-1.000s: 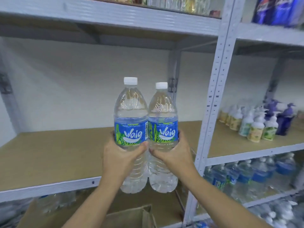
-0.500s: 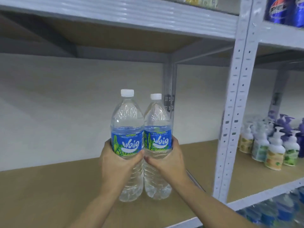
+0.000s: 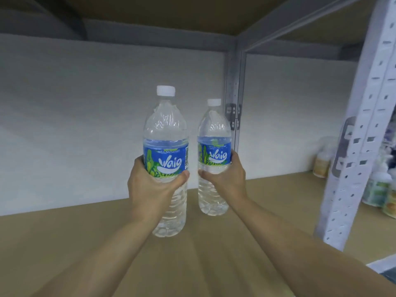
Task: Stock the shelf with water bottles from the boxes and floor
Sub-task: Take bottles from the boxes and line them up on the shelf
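Observation:
Two clear water bottles with white caps and blue labels stand upright over the brown shelf board. My left hand grips the nearer bottle around its label and lower body. My right hand grips the farther bottle just below its label. That bottle sits deeper in the shelf, its base on or just above the board. A small gap separates the two bottles. Both forearms reach in from the bottom of the view.
A white back wall closes the shelf bay. A grey perforated upright stands at the right front, another post at the back. Several pump bottles fill the neighbouring bay to the right. The upper shelf board hangs close overhead.
Both hands have carried the bottles forward into the shelf bay. The bottles, side by side before, have drawn apart, with the right one now deeper in.

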The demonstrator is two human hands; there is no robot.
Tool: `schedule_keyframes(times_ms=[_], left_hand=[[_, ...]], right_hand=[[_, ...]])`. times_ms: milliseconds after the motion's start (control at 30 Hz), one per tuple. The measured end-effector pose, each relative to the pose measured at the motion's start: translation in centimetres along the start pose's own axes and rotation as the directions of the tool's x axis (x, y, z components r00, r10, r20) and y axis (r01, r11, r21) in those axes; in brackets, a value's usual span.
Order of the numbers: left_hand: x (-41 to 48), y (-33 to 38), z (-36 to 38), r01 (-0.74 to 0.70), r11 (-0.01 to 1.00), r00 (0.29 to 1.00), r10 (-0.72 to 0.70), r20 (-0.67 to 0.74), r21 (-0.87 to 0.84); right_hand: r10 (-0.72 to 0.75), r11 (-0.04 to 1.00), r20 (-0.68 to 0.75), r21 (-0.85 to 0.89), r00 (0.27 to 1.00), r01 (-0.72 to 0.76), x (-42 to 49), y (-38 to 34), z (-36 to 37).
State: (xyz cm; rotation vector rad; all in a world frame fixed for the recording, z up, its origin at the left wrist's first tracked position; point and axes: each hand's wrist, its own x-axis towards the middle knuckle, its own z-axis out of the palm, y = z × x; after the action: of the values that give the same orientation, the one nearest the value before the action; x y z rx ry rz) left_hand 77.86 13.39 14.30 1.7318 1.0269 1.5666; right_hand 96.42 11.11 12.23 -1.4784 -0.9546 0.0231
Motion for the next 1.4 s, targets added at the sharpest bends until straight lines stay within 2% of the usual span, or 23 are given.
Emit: schedule_keyframes(times_ms=[233,667,1033,1100,1200,1233,1300,1333,1400], left_hand=[[0.2,-1.1,-0.5,-0.011,1.000,1.000,0.011,0.008,-0.004],[-0.4,-2.9,-0.3,-0.021,1.000,1.000,0.021,0.008,0.004],[-0.4,-3.5,-1.3,0.008,1.000,0.999,-0.009,-0.044,-0.012],[-0.5,-3.5,-1.2,0.020,1.000,0.999,-0.021,-0.042,-0.021],[-0.5,-3.7,-0.9,0.029,0.999,0.998,-0.031,-0.051,-0.029],[-0.6,-3.7,-0.7,0.031,0.999,0.998,-0.033,-0.050,-0.033],[-0.6,-3.8,-0.3,0.033,0.999,0.998,-0.035,-0.048,-0.039],[-0.6,-3.9,0.0,0.031,0.999,0.998,-0.033,-0.048,-0.041],[-0.6,-4.1,0.6,0.023,0.999,0.999,-0.025,-0.047,-0.038]], right_hand=[[0.097,0.995,-0.006,0.030,0.995,-0.097,2.0,3.8,2.1],[0.059,0.986,0.041,0.155,0.997,-0.065,3.5,6.0,4.5],[0.078,0.989,0.141,0.111,0.987,-0.094,3.6,7.3,4.5],[0.119,0.991,0.168,0.036,0.979,-0.127,3.1,7.7,4.1],[0.279,0.926,0.184,-0.313,0.943,-0.213,0.3,8.9,3.0],[0.285,0.881,0.177,-0.437,0.942,-0.184,-1.0,9.5,2.5],[0.231,0.759,0.290,-0.651,0.929,0.015,-3.9,10.4,1.2],[0.196,0.700,0.367,-0.702,0.909,0.132,-5.1,10.8,0.7],[0.119,0.663,0.473,-0.692,0.873,0.285,-6.8,11.4,-0.2]])
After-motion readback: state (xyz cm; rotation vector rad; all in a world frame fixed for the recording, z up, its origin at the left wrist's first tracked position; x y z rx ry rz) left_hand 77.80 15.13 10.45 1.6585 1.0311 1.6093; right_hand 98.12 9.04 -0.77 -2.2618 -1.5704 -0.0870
